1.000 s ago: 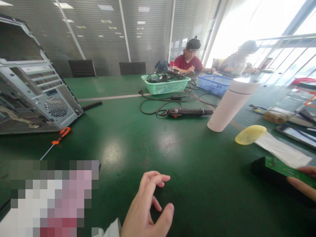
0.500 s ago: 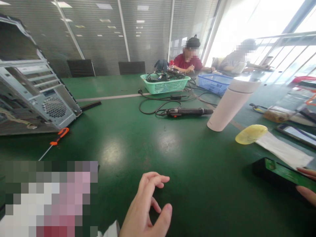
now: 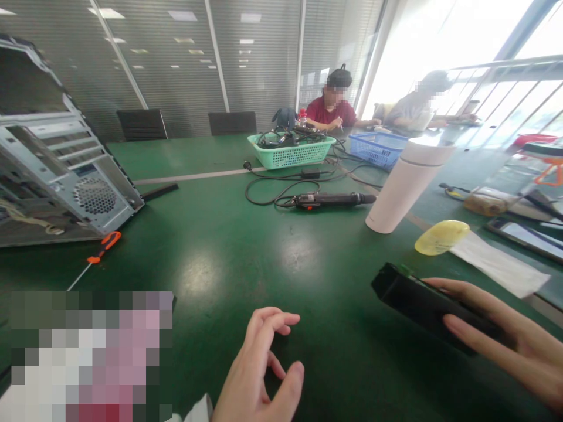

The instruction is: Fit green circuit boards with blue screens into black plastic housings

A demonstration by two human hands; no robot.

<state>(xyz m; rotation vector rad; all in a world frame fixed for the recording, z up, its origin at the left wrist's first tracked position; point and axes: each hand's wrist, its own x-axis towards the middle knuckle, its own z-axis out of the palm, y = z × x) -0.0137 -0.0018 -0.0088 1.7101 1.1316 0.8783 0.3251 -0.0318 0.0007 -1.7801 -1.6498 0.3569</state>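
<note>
My right hand [image 3: 497, 328] grips a black oblong case with a green circuit board [image 3: 422, 310], fingers on its far side and thumb across the near face. The case is tilted at the right of the green table [image 3: 246, 252], and only a sliver of green shows along its top edge. In the lower middle, my left hand [image 3: 266, 369] rests with fingers loosely curved and thumb apart, holding nothing. Right of the case's far end are a yellow oval object [image 3: 442, 237] and a white paper strip [image 3: 499, 264].
An open computer case [image 3: 74, 164] stands at left, an orange-handled screwdriver [image 3: 103, 247] before it. Farther back lie a corded electric screwdriver [image 3: 329, 200], a pale pink flask [image 3: 404, 187], a green basket [image 3: 292, 155] of cables and a blue basket [image 3: 378, 149]. Two people sit beyond.
My right hand has come in from the right edge, bringing the black case leftward and turning it so the green board is now mostly hidden. My left hand has stayed nearly still.
</note>
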